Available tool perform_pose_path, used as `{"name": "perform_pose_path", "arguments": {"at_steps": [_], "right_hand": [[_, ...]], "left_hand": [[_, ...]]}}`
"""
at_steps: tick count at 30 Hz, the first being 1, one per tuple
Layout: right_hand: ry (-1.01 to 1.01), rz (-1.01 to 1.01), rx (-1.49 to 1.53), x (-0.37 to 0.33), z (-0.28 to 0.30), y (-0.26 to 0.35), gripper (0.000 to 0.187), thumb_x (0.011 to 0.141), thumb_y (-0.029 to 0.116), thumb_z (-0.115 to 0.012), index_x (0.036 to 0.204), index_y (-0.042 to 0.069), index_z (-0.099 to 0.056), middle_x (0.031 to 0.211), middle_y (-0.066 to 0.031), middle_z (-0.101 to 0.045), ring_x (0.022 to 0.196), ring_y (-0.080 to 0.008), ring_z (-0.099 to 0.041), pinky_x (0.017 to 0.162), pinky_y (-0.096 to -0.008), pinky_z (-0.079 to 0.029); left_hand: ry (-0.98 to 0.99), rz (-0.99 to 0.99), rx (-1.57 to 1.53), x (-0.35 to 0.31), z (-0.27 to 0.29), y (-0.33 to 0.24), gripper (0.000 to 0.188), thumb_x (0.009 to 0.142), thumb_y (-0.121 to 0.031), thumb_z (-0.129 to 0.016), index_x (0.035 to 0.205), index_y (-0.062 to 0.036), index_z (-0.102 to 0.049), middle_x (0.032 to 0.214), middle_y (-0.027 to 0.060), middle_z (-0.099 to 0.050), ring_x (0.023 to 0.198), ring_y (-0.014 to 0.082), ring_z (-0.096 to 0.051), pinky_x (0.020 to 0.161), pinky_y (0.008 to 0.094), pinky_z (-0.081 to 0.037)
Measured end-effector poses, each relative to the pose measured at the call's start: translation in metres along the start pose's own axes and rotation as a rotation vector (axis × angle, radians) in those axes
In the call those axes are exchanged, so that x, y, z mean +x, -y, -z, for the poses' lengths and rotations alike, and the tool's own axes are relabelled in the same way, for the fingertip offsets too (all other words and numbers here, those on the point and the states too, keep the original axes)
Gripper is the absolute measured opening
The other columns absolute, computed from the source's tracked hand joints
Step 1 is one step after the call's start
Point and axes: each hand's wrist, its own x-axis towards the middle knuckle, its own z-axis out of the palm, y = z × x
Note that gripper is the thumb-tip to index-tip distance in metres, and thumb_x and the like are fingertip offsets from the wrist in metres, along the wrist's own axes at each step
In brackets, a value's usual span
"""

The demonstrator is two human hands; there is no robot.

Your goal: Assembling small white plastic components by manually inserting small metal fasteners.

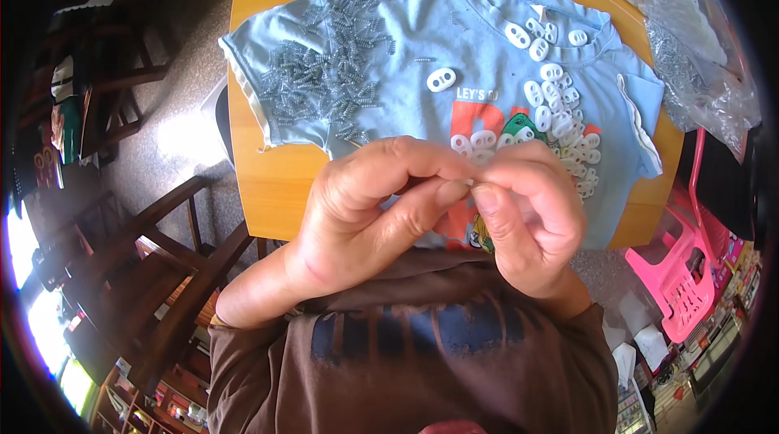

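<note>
In front of my chest, my left hand (377, 211) and my right hand (531, 219) meet, thumbs and forefingers pinched tip to tip. Only a tiny whitish bit shows between the fingertips; the rest is hidden. Beneath and beyond them a light blue T-shirt (406, 101) lies spread out. A heap of small metal springs (324, 69) covers its left sleeve side. White oval plastic pieces with two holes (560, 101) are scattered over the right side, some close behind my right hand. One such white oval piece (441, 79) lies apart near the middle, beside a loose spring (423, 59).
The shirt lies on a yellow wooden table (268, 191). Clear plastic bags (690, 36) with white pieces and springs sit at its far right corner. A pink plastic chair (677, 280) stands at the right, dark wooden chairs (170, 247) at the left.
</note>
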Motion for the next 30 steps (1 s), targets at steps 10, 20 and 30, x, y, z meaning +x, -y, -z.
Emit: {"name": "perform_pose_path", "arguments": {"at_steps": [10,20,30], "right_hand": [[-0.046,-0.004,0.004,-0.003,-0.003,0.0,0.017,0.074,-0.004,-0.065,0.09,-0.002,-0.061,0.074,-0.0088,-0.058,0.061,-0.0161,-0.055,0.052,-0.0251,-0.042],[-0.029,0.035,-0.023,-0.002,-0.001,0.001,0.016,0.074,-0.005,-0.065,0.088,-0.002,-0.061,0.075,-0.0089,-0.059,0.061,-0.0162,-0.055,0.053,-0.0251,-0.043],[-0.015,-0.044,0.055,-0.007,-0.004,0.001,0.008,0.076,-0.002,-0.063,0.082,-0.002,-0.058,0.071,-0.0087,-0.058,0.06,-0.0169,-0.054,0.054,-0.026,-0.042]], "left_hand": [[-0.073,0.242,-0.374,0.0,-0.001,-0.004,0.018,0.087,-0.003,-0.052,0.104,0.0019,-0.053,0.089,0.01,-0.06,0.063,0.0101,-0.055,0.058,0.0202,-0.045],[-0.062,0.06,-0.111,-0.006,-0.001,0.002,0.02,0.083,0.005,-0.055,0.102,0.001,-0.05,0.086,0.0081,-0.057,0.065,0.0092,-0.055,0.056,0.019,-0.046],[-0.035,-0.252,0.252,-0.007,-0.003,0.01,0.022,0.079,0.011,-0.056,0.098,0.0014,-0.051,0.085,0.0101,-0.054,0.063,0.0098,-0.054,0.054,0.0194,-0.044]]}}
